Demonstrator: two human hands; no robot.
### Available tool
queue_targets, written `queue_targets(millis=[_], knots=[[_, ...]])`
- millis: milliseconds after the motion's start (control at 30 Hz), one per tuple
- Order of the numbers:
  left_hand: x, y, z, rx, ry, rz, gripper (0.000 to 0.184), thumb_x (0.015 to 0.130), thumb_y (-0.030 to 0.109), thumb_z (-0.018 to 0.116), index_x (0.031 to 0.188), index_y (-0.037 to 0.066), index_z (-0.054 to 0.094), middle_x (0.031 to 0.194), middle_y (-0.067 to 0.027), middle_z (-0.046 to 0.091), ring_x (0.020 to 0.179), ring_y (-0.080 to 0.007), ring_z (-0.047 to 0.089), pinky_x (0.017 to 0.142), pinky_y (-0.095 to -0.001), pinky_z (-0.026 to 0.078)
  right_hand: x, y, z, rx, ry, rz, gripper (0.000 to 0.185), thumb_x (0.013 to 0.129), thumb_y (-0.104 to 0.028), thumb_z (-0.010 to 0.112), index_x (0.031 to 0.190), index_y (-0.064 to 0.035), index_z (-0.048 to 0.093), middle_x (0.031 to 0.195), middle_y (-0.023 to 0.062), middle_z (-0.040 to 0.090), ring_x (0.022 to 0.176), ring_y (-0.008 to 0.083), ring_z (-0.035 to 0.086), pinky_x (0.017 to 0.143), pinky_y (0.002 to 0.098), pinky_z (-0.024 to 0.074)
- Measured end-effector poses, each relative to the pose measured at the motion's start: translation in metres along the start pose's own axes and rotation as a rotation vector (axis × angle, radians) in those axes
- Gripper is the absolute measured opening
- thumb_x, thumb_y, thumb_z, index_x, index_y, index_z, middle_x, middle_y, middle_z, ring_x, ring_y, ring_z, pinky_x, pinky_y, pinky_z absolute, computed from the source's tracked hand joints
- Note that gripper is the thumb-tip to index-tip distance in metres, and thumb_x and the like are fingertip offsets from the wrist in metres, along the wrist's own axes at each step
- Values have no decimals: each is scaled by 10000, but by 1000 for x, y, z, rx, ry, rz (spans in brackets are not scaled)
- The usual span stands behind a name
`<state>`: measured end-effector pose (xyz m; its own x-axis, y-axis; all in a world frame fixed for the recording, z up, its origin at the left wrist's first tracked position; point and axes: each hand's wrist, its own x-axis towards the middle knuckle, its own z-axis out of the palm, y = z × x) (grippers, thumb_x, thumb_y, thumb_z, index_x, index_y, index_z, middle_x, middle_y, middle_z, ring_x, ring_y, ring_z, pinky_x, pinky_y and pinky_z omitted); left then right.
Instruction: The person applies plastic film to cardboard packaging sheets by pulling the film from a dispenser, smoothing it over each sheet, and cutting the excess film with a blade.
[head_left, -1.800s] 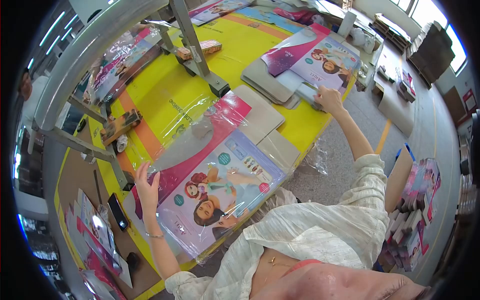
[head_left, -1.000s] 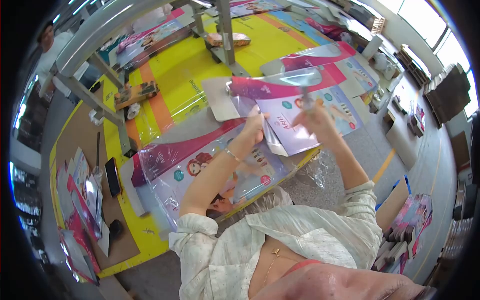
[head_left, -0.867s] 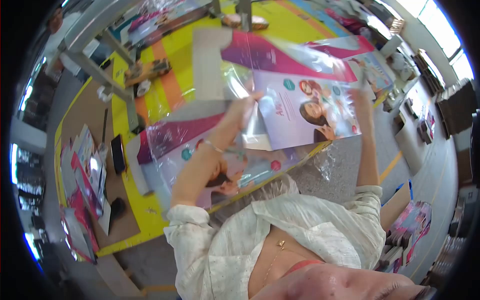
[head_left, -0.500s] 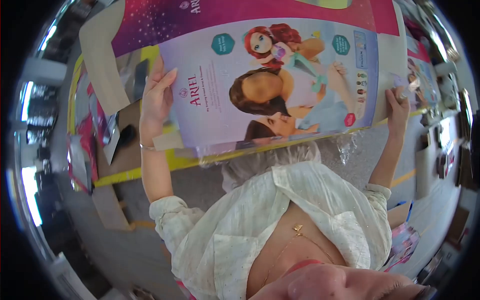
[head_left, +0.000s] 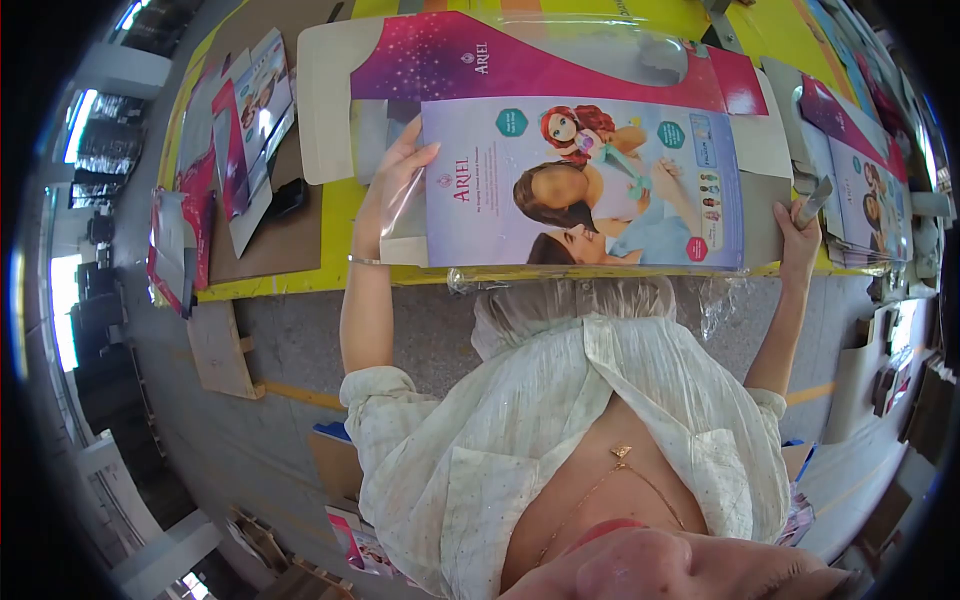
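Note:
A flattened printed doll box with "ARIEL" lettering, a pink starry top panel and clear plastic window film lies over the table's near edge. My left hand pinches its left side, thumb on top and the other fingers partly hidden behind the card. By the box's lower right corner, my right hand is closed around a small flat metallic-looking piece that sticks up from the fingers. Whether those fingers also grip the card, I cannot tell.
The table has a yellow surface. Printed box pieces lie on brown cardboard at the left, with a black object beside them. A stack of similar flat boxes sits at the right. A wooden board stands below the table edge.
The box has gone from raised and tilted near me to lying lower on the table. Both hands moved with it, and more of the tabletop shows.

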<state>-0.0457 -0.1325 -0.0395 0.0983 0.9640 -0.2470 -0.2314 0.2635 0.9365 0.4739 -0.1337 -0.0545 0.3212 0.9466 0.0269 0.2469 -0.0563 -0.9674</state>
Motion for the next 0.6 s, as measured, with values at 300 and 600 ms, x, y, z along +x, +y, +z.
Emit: queue_targets(millis=[300,600], knots=[[14,3,-4,14,-2,32,492,853,40,485,1335,71,396,1231,-90,530,1034,-150,524,885,-243,390,11,3,7,30,9,-5,232,786,-29,641,695,-106,441,716,-54,428,659,55,369,674,167,329],[19,6,-10,90,133,-2,441,846,175,578,1257,58,470,1043,-98,580,844,-136,578,726,-212,447,14,14,8,-73,13,52,187,784,-71,657,715,-90,484,742,-40,489,683,61,423,682,175,357]])
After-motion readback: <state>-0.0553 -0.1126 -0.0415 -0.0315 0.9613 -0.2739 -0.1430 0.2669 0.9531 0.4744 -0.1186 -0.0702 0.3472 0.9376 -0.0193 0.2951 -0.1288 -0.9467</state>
